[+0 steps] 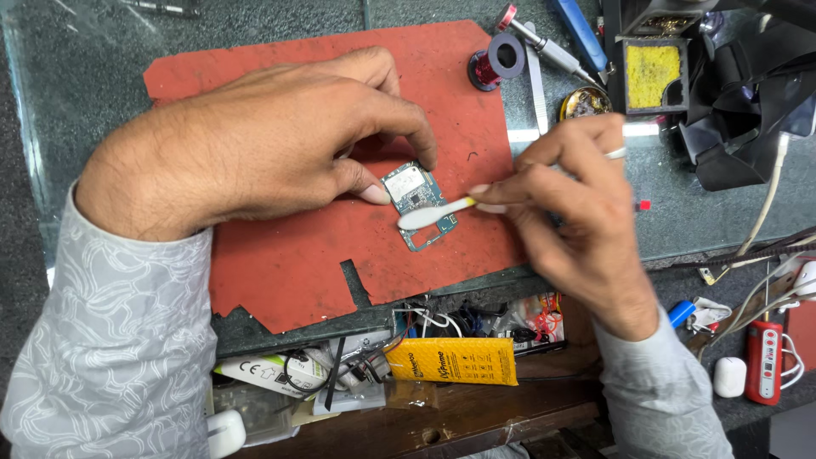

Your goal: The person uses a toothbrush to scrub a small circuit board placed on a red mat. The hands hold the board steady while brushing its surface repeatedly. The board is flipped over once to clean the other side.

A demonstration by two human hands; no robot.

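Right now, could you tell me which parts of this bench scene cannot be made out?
- Head view: upper edge of the circuit board is hidden under the left hand.
- Back end of the white tool is hidden in the right hand.
- The board's parts are too small to tell.
- The sponge holder is cut off by the top edge.

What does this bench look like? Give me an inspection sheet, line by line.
Surface: glass bench top with a red mat.
Job's things: small circuit board on the mat; white brush touching it.
Clutter: yellow sponge, red spool, yellow packet.
Grippers: left hand pins the board; right hand holds the brush.
Cables: white cable at right.
Surroundings: wooden ledge below.
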